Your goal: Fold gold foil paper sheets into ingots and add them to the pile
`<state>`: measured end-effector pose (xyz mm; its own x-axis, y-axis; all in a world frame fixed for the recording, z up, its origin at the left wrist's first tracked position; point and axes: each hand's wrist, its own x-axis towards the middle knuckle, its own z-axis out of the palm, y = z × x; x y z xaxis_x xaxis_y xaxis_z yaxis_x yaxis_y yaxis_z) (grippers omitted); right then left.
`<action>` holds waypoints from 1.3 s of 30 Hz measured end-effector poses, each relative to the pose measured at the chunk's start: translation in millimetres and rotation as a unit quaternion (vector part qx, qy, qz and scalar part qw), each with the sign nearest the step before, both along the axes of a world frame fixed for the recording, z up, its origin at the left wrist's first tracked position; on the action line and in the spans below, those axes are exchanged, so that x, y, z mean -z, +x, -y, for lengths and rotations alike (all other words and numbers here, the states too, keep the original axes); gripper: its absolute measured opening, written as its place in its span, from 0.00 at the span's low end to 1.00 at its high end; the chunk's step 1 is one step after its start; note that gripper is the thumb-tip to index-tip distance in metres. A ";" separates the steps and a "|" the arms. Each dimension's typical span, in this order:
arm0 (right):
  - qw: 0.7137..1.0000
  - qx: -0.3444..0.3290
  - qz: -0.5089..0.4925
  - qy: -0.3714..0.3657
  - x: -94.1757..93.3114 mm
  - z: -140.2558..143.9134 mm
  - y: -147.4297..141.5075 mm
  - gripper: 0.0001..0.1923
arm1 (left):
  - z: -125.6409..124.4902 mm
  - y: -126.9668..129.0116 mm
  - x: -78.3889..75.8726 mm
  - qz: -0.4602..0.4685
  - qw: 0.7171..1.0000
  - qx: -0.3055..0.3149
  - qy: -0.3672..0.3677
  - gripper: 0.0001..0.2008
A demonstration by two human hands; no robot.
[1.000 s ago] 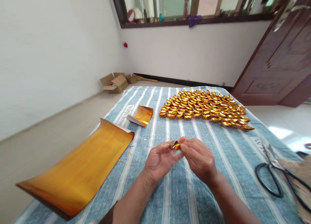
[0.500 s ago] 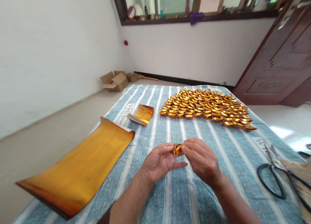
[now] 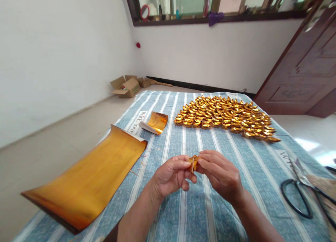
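My left hand (image 3: 170, 175) and right hand (image 3: 222, 173) pinch a folded gold piece (image 3: 193, 164), gold boat shapes (image 3: 225, 116) beyond my grip, black-handled scissors (image 3: 301, 180) to its right.

light: bright, diffuse | glare: floor (image 3: 307, 144) | glints: gold pieces (image 3: 223, 116) | edges: stretched, soft

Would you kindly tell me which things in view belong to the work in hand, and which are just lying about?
Seemingly for the work:
gold piece in left hand and right hand
large gold paper
smaller gold paper
folded gold shapes
scissors, probably

Seemingly just lying about:
cardboard box
purple cloth
red-rimmed mirror
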<state>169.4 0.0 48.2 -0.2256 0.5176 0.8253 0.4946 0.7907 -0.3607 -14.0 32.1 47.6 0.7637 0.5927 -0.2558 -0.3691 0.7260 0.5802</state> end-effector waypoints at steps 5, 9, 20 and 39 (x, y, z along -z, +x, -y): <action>0.997 -0.030 -0.036 -0.064 -3.6 0.7 0.0 0.13 | 1.8 -1.5 -5.6 -0.047 0.997 -0.025 0.055 0.05; 0.982 -0.039 -0.073 -0.170 -2.7 1.5 2.7 0.14 | 3.0 -1.5 -10.9 -0.097 0.989 -0.046 0.101 0.08; 0.958 -0.039 -0.090 -0.270 -2.3 3.2 -4.3 0.16 | 4.8 3.6 -9.9 -0.130 0.976 -0.058 0.167 0.08; 0.976 -0.021 -0.023 -0.214 -0.5 0.3 -5.1 0.07 | 2.0 11.2 1.9 -0.100 0.989 -0.069 0.081 0.10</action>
<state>164.3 -0.3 48.7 -0.2208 0.8088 0.5450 0.4404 0.5813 -0.6842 -2.9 30.1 45.7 0.6165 0.7331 -0.2871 -0.3236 0.5683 0.7565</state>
